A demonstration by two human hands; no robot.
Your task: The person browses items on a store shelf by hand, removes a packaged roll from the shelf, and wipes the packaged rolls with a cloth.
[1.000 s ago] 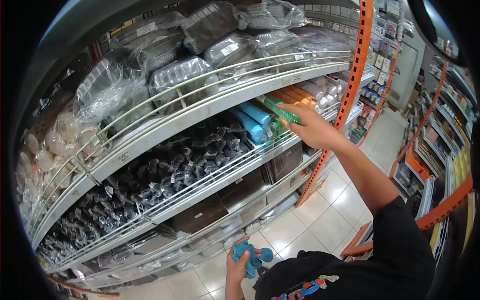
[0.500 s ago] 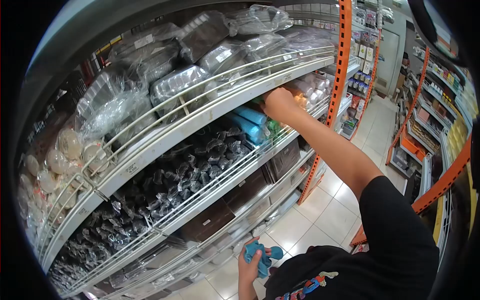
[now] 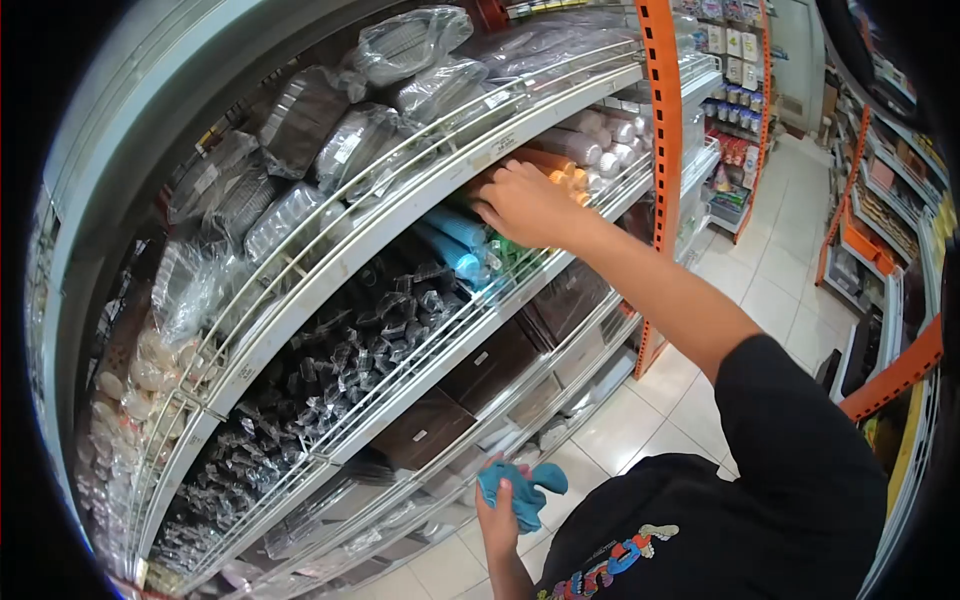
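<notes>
Nearest to the camera, the left hand (image 3: 497, 520) is low in front of the body and is closed around a crumpled blue cloth (image 3: 522, 490); the cloth hangs a little over the fingers, above the pale tiled floor (image 3: 690, 390).

Further out, the right arm is stretched up to the middle white wire shelf (image 3: 480, 325). The right hand (image 3: 525, 205) lies with spread, slightly bent fingers on the long rolled packs in clear wrap, at the place where the green rolls (image 3: 515, 250) meet the orange rolls (image 3: 560, 172). I cannot tell whether the fingers really grip 1 roll or only press on top of it, because the back of the hand hides the fingertips. The blue rolls (image 3: 455, 245) lie just beside, to the left, and are not touched.

In my judgement, to handle these rolls well the hand should take 1 roll around its body, not at its end, and keep it level, since the wrap looks slippery and the neighbours can slide forward against the low wire rail.

Left of the rolls there is a heap of black plastic-wrapped small items (image 3: 345, 370). On the shelf above are clear plastic trays in bags (image 3: 300, 195). Behind stands the orange upright post (image 3: 660, 150).
</notes>
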